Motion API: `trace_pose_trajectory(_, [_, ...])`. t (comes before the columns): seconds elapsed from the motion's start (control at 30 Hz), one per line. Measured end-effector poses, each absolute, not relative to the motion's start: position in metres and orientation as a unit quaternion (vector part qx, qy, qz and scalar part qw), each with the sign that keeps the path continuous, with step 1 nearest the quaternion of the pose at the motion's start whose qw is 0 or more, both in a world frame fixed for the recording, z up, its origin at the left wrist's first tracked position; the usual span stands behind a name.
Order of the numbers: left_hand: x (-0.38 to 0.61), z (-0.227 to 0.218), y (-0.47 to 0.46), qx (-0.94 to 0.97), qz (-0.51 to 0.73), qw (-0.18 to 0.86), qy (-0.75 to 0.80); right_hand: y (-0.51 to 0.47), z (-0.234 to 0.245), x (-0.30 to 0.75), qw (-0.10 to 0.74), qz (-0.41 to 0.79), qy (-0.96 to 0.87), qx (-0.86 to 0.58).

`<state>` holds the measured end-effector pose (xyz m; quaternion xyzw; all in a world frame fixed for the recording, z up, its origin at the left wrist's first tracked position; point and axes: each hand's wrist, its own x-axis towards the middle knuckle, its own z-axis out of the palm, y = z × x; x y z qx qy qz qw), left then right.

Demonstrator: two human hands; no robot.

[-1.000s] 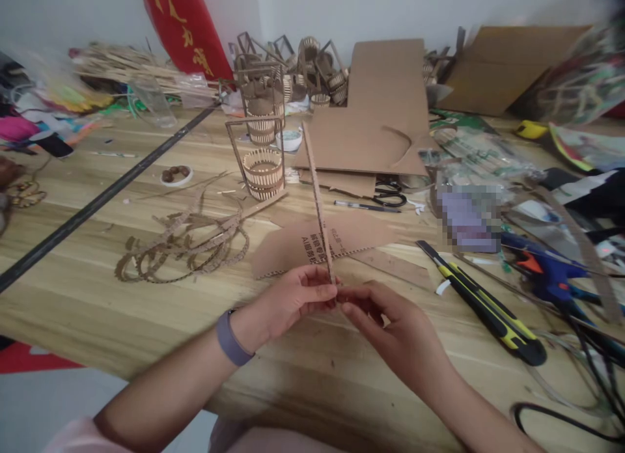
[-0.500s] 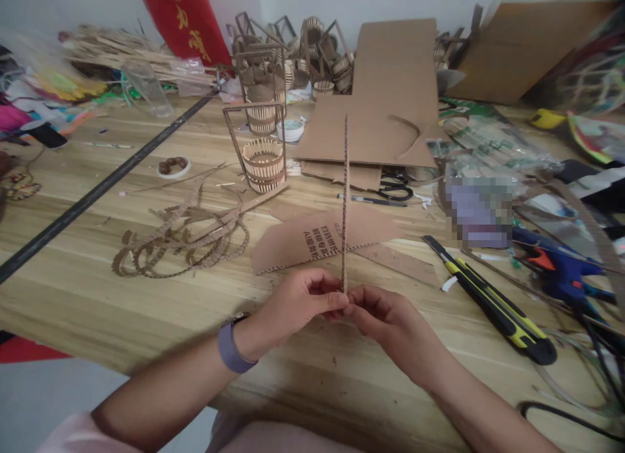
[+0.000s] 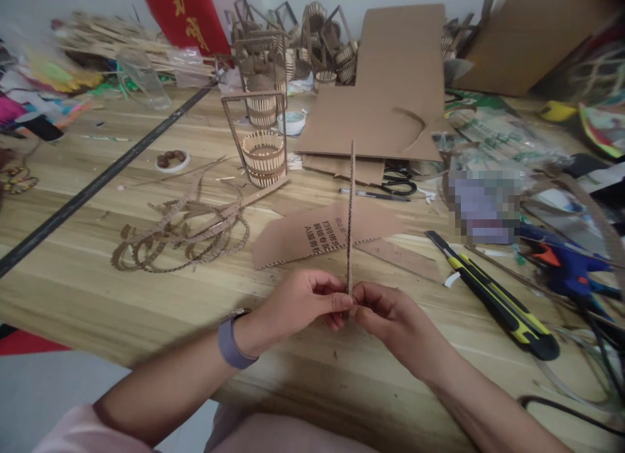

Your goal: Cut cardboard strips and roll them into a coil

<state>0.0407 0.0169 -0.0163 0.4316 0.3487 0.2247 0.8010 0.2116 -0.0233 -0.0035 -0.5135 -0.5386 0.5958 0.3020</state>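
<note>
A thin corrugated cardboard strip stands upright, edge towards me, above the table. My left hand pinches its lower end between thumb and fingers. From the other side my right hand is closed on that same end, the fingertips of both hands meeting there. Behind the strip lies a flat cardboard piece with printed characters, and a narrower cardboard offcut sits beside it. A tangle of curled cardboard strips rests to the left. To the right is a black-and-yellow utility knife.
A small slatted bucket with a tall handle stands behind, near more such buckets. Large cardboard lies at the back over scissors and a pen. A blue glue gun is at right; a long dark bar crosses the left.
The upright strip's top has dropped lower in view and the strip has shifted slightly right. Both hands keep their hold on its lower end. The whole view has moved a little.
</note>
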Motion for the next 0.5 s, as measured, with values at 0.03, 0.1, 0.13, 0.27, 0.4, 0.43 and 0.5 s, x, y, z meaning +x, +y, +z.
trace_pose_trajectory(0.03, [0.0406, -0.0160, 0.0173, 0.432, 0.224, 0.802, 0.347, -0.0233, -0.0039, 0.2117, 0.304, 0.597, -0.539, -0.510])
trace_pose_trajectory(0.1, [0.0408, -0.0155, 0.0181, 0.423, 0.234, 0.802, 0.351, -0.0238, -0.0042, 0.2118, 0.312, 0.590, -0.541, -0.512])
trace_pose_trajectory(0.13, [0.0410, -0.0152, 0.0185, 0.415, 0.242, 0.801, 0.356, -0.0243, -0.0042, 0.2117, 0.319, 0.578, -0.542, -0.519])
trace_pose_trajectory(0.27, [0.0411, -0.0153, 0.0192, 0.384, 0.272, 0.799, 0.376, -0.0279, -0.0036, 0.2108, 0.332, 0.512, -0.549, -0.572])
trace_pose_trajectory(0.4, [0.0406, -0.0165, 0.0179, 0.393, 0.283, 0.786, 0.384, -0.0315, -0.0049, 0.2095, 0.319, 0.493, -0.540, -0.604])
trace_pose_trajectory(0.43, [0.0406, -0.0169, 0.0173, 0.400, 0.287, 0.780, 0.386, -0.0319, -0.0053, 0.2093, 0.318, 0.498, -0.534, -0.606])
trace_pose_trajectory(0.5, [0.0407, -0.0177, 0.0163, 0.417, 0.294, 0.766, 0.391, -0.0319, -0.0058, 0.2089, 0.317, 0.508, -0.522, -0.607])
